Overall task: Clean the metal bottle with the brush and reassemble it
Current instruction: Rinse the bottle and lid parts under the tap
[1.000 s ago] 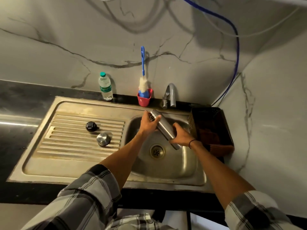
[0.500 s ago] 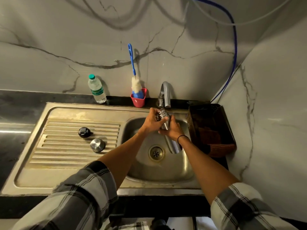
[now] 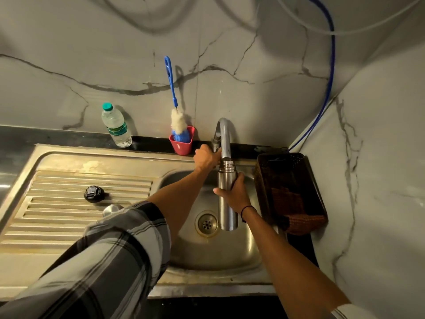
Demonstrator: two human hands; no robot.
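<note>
The metal bottle (image 3: 226, 199), tilted a second ago, now stands upright, its mouth just under the tap (image 3: 224, 137). The right hand (image 3: 234, 194) wraps its middle. The left hand (image 3: 205, 156) reaches beside the neck, seemingly at the tap's lever, fingers hidden; filling looks imminent.

The metal bottle (image 3: 226, 199) stands upright over the sink (image 3: 230, 256), open mouth under the tap (image 3: 224, 137). The brush (image 3: 176, 111) stands in a red cup (image 3: 181, 143) at the sink's back edge. Black cap (image 3: 93, 192) and steel lid (image 3: 112, 208) lie on the drainboard (image 3: 57, 203).

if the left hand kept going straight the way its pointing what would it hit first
The left hand reaches toward the base of the tap, beside the metal bottle mouth. Going straight on, it would probably meet the tap's handle or stem first; it may already be touching it, since depth is unclear.
</note>
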